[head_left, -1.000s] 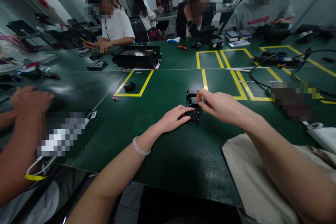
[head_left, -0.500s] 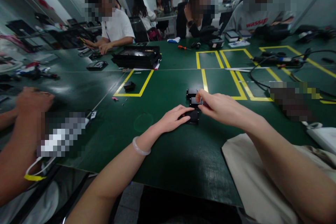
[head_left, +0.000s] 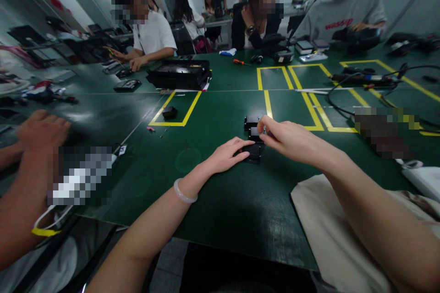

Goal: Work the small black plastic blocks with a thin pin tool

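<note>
Three small black parts lie in a column on the green table (head_left: 220, 201): a far one (head_left: 251, 122), a middle one (head_left: 255, 134) and a near one (head_left: 253, 152). My left hand (head_left: 229, 154) rests against the near part, its fingers apart and touching its left side and top edge. Over the right side of the middle part is my right hand (head_left: 280, 138), fingers curled together in a pinch. Whatever sits between those fingertips is too small and hidden to make out.
A black tray-like casing (head_left: 182, 74) stands at the back left, with a small black block (head_left: 169, 112) inside yellow tape. Cables and a black tool (head_left: 364, 78) lie at the right. Beige cloth (head_left: 316, 219) covers the near right edge. A person's arm (head_left: 30, 169) is at the left.
My right hand has shifted very slightly upward at the middle part. My left hand has stayed in place. The neighbouring person's hand at the left has moved slightly.
</note>
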